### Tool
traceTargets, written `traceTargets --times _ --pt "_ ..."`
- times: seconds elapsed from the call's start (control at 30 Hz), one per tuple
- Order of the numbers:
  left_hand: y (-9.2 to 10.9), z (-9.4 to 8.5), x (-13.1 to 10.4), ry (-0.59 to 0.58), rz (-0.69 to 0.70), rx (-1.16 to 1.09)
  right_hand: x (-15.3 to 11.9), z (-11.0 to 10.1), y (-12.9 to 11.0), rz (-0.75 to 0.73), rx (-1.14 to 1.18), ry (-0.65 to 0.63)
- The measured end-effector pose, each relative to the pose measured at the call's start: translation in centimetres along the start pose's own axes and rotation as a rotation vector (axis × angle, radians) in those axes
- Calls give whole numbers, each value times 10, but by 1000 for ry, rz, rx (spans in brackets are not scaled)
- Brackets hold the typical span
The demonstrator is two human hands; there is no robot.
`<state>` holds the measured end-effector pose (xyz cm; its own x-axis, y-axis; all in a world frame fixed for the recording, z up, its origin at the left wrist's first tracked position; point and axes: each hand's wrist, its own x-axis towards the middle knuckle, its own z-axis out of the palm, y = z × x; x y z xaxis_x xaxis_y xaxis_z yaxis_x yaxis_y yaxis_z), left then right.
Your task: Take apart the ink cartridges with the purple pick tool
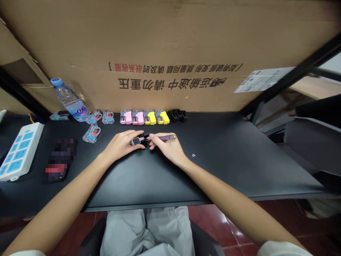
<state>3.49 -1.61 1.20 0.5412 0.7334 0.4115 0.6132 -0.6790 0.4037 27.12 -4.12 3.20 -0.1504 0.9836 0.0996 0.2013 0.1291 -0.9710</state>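
In the head view, my left hand is closed around a small black device with a grey, screen-like face, held low over the table. My right hand grips a slim pen-like tool with a purplish handle and a gold end. Its tip points left at the device; whether it touches cannot be made out. Behind my hands stands a row of small gun-shaped plastic pieces, two pink and clear, two yellow and clear. Black parts lie at the row's right end.
Clear plastic pieces with blue and red parts lie at the left, beside a leaning water bottle. A blurred-out phone and a white power strip are further left. A tiny white piece lies right. Cardboard walls the back.
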Motion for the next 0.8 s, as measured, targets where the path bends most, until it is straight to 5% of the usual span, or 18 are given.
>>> traceTargets --times 0.17,0.33,0.5,0.63,0.8 --pt "0 -3 0 22 -34 -11 2 -7 -6 -15 -44 29" --pt "4 -16 4 230 -176 -96 5 -22 -5 -32 -31 111" --pt "8 -26 7 362 -369 -147 4 -24 2 -107 -42 -73" --pt "8 -24 8 335 -418 -208 -1 -15 7 -241 -191 -228" --pt "6 -20 8 312 -432 -249 0 -13 13 -339 -325 -248"
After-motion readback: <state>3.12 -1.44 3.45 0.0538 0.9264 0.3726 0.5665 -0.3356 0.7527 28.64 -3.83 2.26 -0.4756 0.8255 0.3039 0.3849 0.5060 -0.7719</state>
